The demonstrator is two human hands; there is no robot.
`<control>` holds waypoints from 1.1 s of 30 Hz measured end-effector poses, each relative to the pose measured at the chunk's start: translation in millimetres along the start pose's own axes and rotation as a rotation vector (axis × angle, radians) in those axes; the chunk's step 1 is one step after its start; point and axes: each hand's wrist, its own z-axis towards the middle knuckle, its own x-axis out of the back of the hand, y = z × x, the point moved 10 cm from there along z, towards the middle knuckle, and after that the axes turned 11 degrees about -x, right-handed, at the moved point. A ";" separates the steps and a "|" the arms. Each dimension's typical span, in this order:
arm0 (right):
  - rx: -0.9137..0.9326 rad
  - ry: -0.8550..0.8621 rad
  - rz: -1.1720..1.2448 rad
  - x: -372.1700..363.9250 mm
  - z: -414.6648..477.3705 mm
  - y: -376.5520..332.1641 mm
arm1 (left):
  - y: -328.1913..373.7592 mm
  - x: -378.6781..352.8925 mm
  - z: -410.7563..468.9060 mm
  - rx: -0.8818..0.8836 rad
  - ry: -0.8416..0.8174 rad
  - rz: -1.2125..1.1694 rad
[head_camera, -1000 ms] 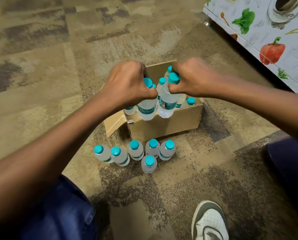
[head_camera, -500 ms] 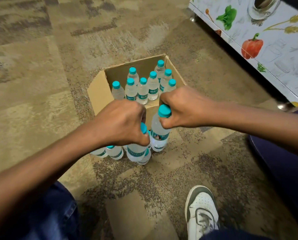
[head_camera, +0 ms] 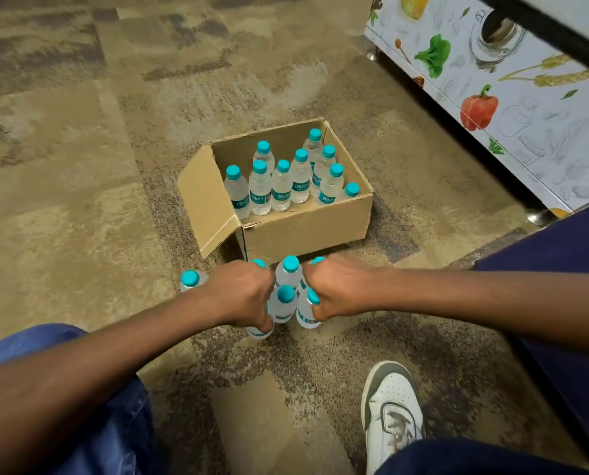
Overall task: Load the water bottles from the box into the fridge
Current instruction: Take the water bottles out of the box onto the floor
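As L hand (head_camera: 241,293) grips btl (head_camera: 259,332), R hand (head_camera: 337,286) grips 2nd btl (head_camera: 305,315) (teal-capped)

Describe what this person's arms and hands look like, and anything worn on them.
The left forearm and right forearm are bare, with no sleeves in view. The left hand and right hand wear no gloves; no watch or band shows on either wrist.

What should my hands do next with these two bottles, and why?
Probably release both and reach back to the box. The left hand grips the left bottle and the right hand the right bottle, both seemingly down on the carpet among the standing group; several boxed bottles remain.
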 end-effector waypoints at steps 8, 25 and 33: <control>0.032 -0.085 -0.041 -26.5 11.3 -7.3 | -7.1 -30.4 7.3 -0.013 -0.088 0.040; 0.140 -0.169 -0.115 -32.6 31.1 -2.6 | -14.5 -40.3 30.6 -0.016 -0.171 0.095; 0.060 0.082 -0.050 47.7 86.7 17.2 | -78.7 30.0 49.9 0.174 0.126 -0.072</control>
